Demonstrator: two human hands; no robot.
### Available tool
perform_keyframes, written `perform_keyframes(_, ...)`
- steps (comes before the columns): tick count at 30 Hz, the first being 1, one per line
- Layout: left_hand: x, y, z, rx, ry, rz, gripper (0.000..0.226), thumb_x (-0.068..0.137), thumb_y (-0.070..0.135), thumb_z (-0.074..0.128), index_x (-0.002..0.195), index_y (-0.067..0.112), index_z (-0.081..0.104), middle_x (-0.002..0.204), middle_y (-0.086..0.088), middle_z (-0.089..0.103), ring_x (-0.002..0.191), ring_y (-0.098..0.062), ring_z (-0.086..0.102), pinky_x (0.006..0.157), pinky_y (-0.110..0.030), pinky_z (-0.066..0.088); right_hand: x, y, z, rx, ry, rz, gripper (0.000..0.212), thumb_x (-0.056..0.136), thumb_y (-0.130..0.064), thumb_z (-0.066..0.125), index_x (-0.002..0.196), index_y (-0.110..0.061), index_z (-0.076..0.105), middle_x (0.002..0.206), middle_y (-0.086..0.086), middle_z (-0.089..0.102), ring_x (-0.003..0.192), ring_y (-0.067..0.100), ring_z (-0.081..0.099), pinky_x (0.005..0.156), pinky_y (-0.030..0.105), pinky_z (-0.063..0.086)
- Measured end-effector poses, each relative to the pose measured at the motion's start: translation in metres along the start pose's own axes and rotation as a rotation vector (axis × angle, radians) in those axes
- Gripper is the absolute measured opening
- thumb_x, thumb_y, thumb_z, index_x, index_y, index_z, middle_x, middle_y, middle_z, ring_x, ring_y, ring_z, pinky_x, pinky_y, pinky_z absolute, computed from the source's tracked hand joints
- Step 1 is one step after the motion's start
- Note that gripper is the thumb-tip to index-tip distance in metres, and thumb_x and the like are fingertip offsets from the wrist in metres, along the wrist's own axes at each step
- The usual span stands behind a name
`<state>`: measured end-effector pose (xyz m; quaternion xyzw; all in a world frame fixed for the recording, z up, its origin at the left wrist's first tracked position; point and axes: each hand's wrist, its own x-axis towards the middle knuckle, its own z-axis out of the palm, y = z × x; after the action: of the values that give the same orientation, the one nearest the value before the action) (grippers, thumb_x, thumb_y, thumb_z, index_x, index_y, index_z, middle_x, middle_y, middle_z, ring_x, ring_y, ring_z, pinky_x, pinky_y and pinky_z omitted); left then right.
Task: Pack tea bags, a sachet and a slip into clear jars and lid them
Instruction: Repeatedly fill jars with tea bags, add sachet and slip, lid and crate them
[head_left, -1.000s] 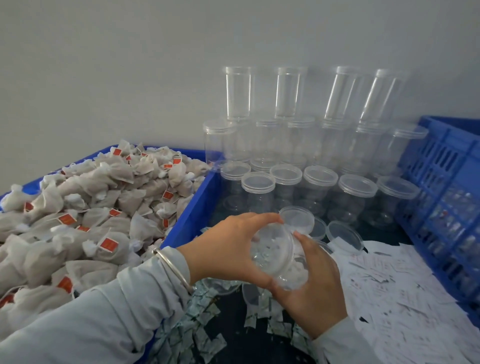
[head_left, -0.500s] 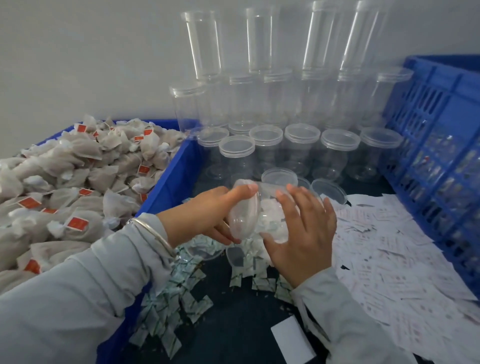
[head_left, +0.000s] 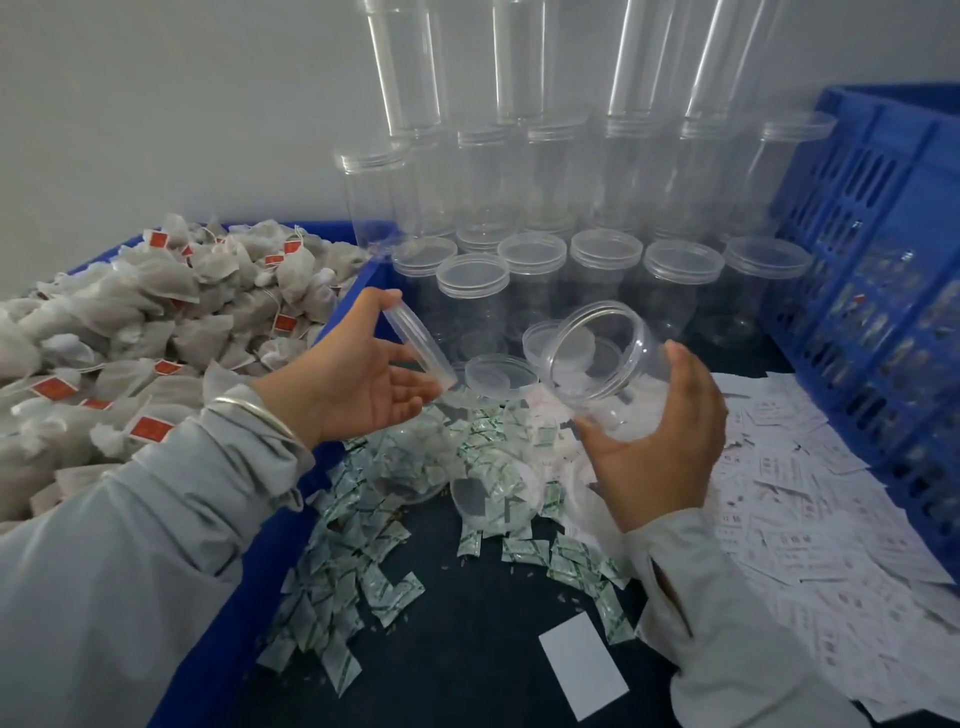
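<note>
Pulled apart since: left hand (head_left: 358, 387) pinches round clear lid (head_left: 418, 345), right hand (head_left: 662, 441) cradles jar (head_left: 605, 358).

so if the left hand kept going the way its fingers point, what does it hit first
Probably the loose lid lying flat just beyond the left hand and the lid it holds; depth is hard to judge from one view.

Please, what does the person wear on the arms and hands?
Both arms are in long, loose, pale grey sleeves that reach the wrists. The left wrist carries a thin silver bangle. The left hand and right hand are bare: no gloves, no rings visible.
</note>
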<state>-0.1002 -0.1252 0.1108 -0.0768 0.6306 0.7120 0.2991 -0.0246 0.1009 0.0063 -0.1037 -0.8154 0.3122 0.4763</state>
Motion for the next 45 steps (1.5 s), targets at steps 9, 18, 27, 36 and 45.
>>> perform_keyframes(9,0.003,0.0,0.009,-0.036,0.173,0.117,0.027,0.097,0.014,0.037,0.115,0.01,0.057,0.106,-0.014,0.069,0.089,-0.024,0.07,0.065,-0.03,0.058,0.001,-0.002,-0.004,0.076,-0.088,0.03,0.099,0.053,-0.023,0.091,0.136,-0.004,0.041,0.138,0.017,0.045,0.127,0.03,0.038,0.104,0.044,0.029)
perform_keyframes(18,-0.003,0.023,-0.01,-0.029,0.32,0.314,0.022,0.097,0.014,0.039,0.097,0.011,0.061,0.092,-0.004,0.068,0.081,-0.016,0.065,0.069,-0.028,0.052,-0.001,-0.006,-0.003,0.14,-0.144,0.068,0.101,0.054,-0.022,0.091,0.139,-0.009,0.039,0.139,0.012,0.044,0.127,0.013,0.033,0.106,0.036,0.027)
perform_keyframes(27,-0.002,0.039,-0.103,0.619,0.938,0.499,0.02,0.09,0.019,0.051,0.085,0.009,0.067,0.088,-0.013,0.066,0.088,-0.032,0.063,0.072,-0.039,0.049,-0.016,-0.049,0.001,0.498,-0.328,0.148,0.106,0.05,-0.058,0.084,0.139,-0.027,0.036,0.137,-0.005,0.044,0.129,0.017,0.042,0.104,0.049,0.041)
perform_keyframes(36,0.031,0.009,-0.116,1.423,0.545,0.267,0.036,0.091,0.002,0.049,0.125,0.007,0.06,0.132,-0.013,0.057,0.118,-0.027,0.053,0.098,-0.031,0.04,-0.067,-0.08,0.013,0.714,-0.677,0.2,0.1,0.048,-0.05,0.087,0.134,-0.045,0.037,0.133,-0.021,0.046,0.128,0.009,0.045,0.098,0.045,0.047)
perform_keyframes(45,0.039,0.005,-0.121,1.613,0.502,0.101,0.033,0.092,0.01,0.052,0.124,0.012,0.06,0.123,-0.011,0.062,0.111,-0.026,0.059,0.096,-0.036,0.046,-0.063,-0.07,0.014,0.659,-0.714,0.242,0.108,0.044,-0.054,0.084,0.138,-0.026,0.039,0.134,-0.014,0.048,0.127,0.008,0.045,0.104,0.044,0.043)
